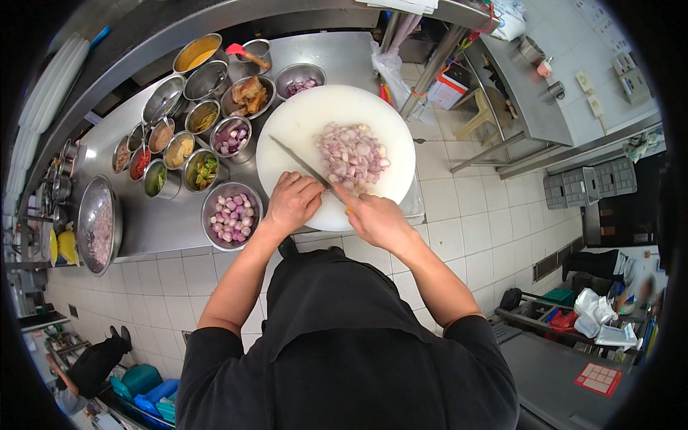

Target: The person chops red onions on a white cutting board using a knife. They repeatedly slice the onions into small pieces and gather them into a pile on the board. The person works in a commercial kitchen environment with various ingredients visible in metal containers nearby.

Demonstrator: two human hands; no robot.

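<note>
On a round white cutting board lies a pile of sliced shallots. My right hand grips a kitchen knife by its yellowish handle, and the blade points to the far left across the board. Close beside the blade, my left hand rests on the board with its fingers curled down. Whatever is under those fingertips is hidden. A steel bowl of whole peeled shallots stands just left of my left wrist.
Several steel containers crowd the steel table on the left, among them a bowl of sliced red onion and a bowl of browned meat. A large steel bowl sits near the front edge. Two people are farther off.
</note>
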